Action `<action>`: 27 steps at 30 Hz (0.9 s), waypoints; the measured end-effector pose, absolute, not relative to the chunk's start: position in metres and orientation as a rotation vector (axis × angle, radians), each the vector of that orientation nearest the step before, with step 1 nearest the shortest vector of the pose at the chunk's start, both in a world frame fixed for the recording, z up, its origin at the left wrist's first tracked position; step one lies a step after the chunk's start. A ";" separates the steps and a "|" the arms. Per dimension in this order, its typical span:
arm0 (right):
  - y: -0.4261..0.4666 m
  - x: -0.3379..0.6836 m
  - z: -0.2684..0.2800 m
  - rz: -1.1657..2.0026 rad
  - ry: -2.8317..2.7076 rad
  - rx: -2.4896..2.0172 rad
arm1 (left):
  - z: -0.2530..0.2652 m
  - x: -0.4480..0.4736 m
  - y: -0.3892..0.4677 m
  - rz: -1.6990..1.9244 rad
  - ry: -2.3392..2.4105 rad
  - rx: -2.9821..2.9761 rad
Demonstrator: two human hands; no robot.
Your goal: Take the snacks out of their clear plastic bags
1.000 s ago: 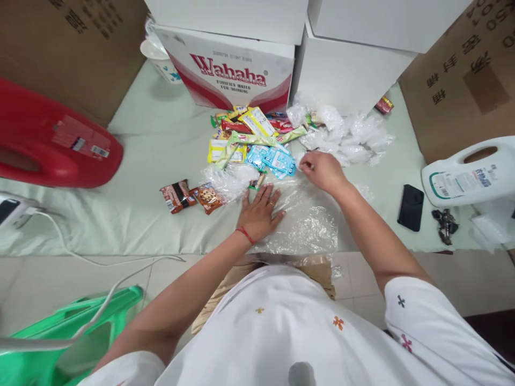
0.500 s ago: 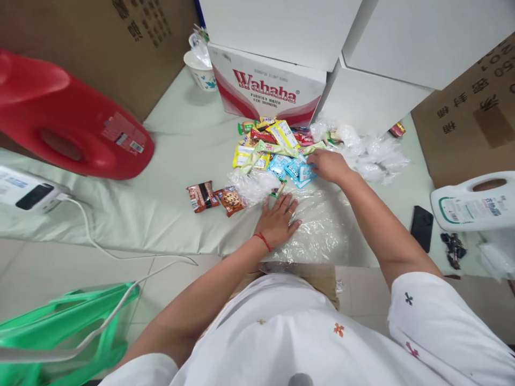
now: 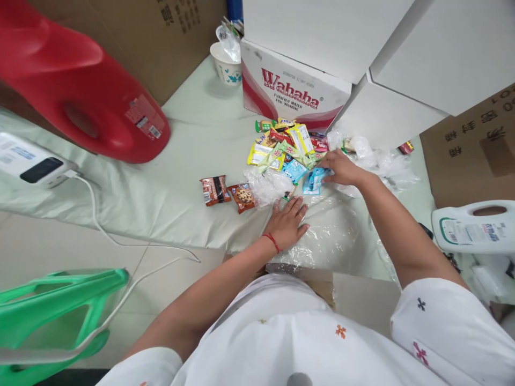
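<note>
My right hand [image 3: 341,168] has its fingers closed on a blue snack packet [image 3: 314,180] at the right side of a heap of wrapped snacks. Another blue packet [image 3: 295,170] lies just left of it, beside green stick packets [image 3: 295,154] and a yellow-and-white packet [image 3: 301,139]. My left hand [image 3: 286,224], wearing a red string bracelet, rests flat with fingers spread on a clear plastic bag [image 3: 328,228]. Beyond its fingertips sits a crumpled clear wrapper [image 3: 266,186]. Two brown cookie packets [image 3: 215,190] lie to the left.
A Wahaha carton [image 3: 295,88] and white boxes stand behind the heap, with a paper cup [image 3: 227,67] beside them. At left are a red jug [image 3: 92,102] and a white device [image 3: 34,160] with a cable. Crumpled plastic [image 3: 392,166] and a white bottle [image 3: 477,228] are at right.
My right hand has drawn a blue packet slightly away from the other blue packet, toward me. My left hand stays flat on the plastic bag. The camera view has shifted and tilted.
</note>
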State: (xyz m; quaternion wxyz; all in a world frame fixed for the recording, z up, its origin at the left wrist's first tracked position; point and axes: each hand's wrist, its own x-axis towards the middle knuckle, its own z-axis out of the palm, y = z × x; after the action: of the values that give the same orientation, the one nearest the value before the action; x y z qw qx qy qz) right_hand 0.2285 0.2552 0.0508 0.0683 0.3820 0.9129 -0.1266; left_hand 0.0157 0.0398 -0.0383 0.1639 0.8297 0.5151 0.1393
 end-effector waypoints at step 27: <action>-0.001 0.252 0.016 -1.651 1.968 2.525 | -0.035 0.012 0.054 0.396 1.499 2.161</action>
State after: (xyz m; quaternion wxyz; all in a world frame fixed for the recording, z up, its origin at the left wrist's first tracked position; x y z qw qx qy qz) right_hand 0.2524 -0.0013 0.0157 -0.2281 0.6825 0.5319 -0.4463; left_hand 0.0118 0.0535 -0.0354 0.2385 0.7890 0.5474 0.1446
